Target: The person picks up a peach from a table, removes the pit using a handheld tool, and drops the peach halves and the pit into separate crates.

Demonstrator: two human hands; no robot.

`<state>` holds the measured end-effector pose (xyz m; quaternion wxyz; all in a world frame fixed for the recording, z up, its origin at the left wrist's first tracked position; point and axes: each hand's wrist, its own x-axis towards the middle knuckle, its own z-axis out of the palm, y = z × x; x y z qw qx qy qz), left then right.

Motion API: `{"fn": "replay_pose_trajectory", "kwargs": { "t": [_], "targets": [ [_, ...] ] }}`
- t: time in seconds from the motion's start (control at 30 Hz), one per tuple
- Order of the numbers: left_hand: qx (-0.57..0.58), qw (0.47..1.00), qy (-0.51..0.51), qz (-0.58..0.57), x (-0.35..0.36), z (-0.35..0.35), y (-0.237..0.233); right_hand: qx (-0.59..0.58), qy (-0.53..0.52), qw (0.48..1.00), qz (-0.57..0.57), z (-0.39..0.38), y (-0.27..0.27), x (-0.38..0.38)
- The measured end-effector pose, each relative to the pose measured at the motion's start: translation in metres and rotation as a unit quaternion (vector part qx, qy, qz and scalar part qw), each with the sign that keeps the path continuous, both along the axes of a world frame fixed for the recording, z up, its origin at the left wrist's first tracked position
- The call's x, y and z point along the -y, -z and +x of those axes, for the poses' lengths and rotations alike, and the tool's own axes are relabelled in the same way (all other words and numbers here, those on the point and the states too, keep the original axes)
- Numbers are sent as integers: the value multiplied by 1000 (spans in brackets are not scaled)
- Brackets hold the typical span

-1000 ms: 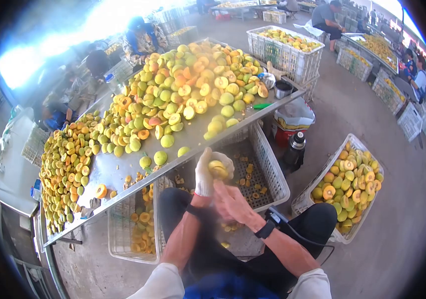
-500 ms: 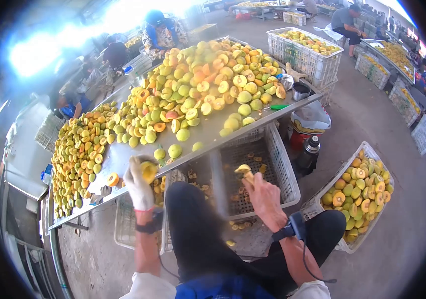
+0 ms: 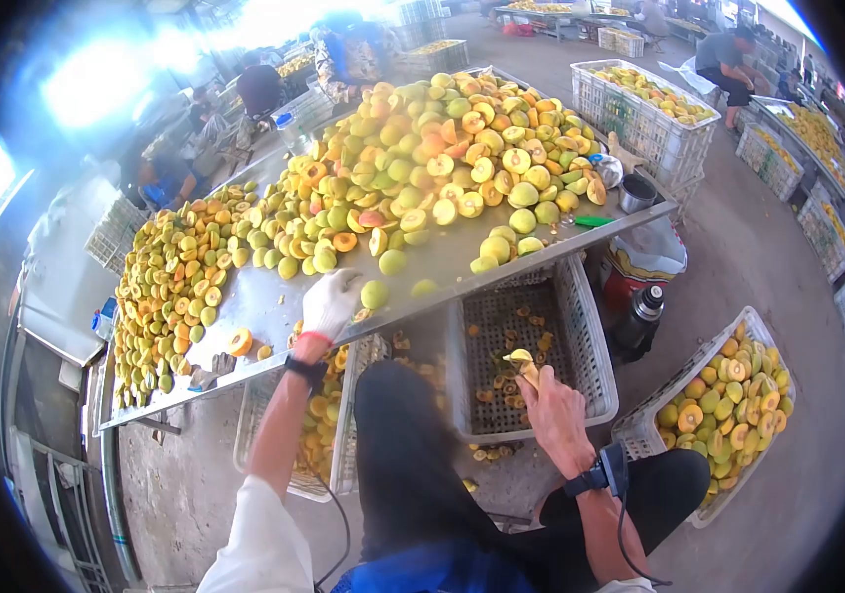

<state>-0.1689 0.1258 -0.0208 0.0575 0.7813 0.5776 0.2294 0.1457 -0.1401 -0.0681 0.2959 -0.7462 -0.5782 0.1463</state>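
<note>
My left hand (image 3: 332, 301), in a white glove, reaches over the front edge of the metal table (image 3: 245, 306), beside a green fruit (image 3: 374, 294). Its fingertips are blurred, so what they touch is unclear. My right hand (image 3: 553, 410) is bare and closed round a small tool with a light handle (image 3: 531, 375). A yellow piece (image 3: 518, 356) sits at the tool's tip, above a crate (image 3: 603, 371) with scraps in it. Halved green and orange fruit (image 3: 422, 158) lie heaped on the table.
A crate of halved fruit (image 3: 729, 395) stands at the right. Near the table's right corner are a black flask (image 3: 640, 321), a metal cup (image 3: 637, 192) and a green-handled tool (image 3: 592, 221). Under the table's front edge is another fruit crate (image 3: 345, 425). Other people sit farther back.
My left hand has moved from the front edge up onto the table, and the fruit half it held no longer shows. My right hand still holds the tool. The view has shifted slightly.
</note>
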Motion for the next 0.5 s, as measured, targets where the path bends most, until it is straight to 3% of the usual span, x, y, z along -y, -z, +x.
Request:
{"fn": "replay_pose_trajectory", "kwargs": {
  "t": [0.13,0.27,0.37,0.43,0.5],
  "targets": [
    [-102,993,41,-52,-66,25,34,45,-47,990,-124,2,37,1],
    [-170,979,67,-90,-97,51,47,10,-5,991,-137,4,46,7],
    [-191,974,85,-89,-106,57,55,150,-93,960,-218,29,127,23],
    [-189,979,74,-36,-118,58,70,136,-80,967,-202,26,116,27],
    [-194,977,48,-77,-116,56,68,90,-38,980,-176,15,93,25]
  ]
}}
